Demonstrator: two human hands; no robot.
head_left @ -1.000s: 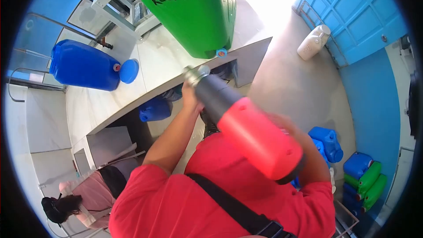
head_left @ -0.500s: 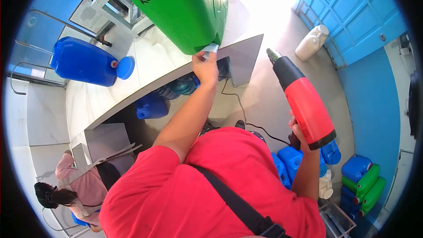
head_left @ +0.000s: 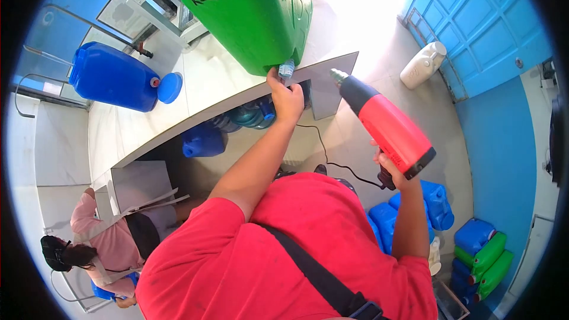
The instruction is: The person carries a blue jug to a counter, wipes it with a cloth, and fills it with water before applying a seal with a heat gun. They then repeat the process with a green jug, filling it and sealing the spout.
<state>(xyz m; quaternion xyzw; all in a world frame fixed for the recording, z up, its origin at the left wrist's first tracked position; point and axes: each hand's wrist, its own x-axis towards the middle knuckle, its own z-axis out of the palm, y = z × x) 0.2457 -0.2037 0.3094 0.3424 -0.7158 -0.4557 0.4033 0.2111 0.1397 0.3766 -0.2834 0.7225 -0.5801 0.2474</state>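
Green plastic jerrycan marked ROSYE [head_left: 249, 15] lies on the pale counter's [head_left: 195, 92] near edge, spout cap [head_left: 286, 70] overhanging. Left hand [head_left: 286, 96] pinches the cap's sleeve; right hand [head_left: 388, 166] grips the red-and-black heat gun [head_left: 382, 123], nozzle right of the cap. Best aim at the sleeve, clear of fingers

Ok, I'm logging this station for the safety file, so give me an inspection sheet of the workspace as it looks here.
Surface: pale counter, bare between the containers.
Job's things: green jerrycan marked ROSYE at the counter edge, its cap overhanging; red heat gun aimed toward the cap.
Clutter: blue drum lying on the counter, its lid beside it.
Hands: left hand at the cap; right hand grips the heat gun.
Cables: black cord trails across the floor.
Surroundings: jerrycans on the floor, white jug by the blue door, a seated person at lower left.
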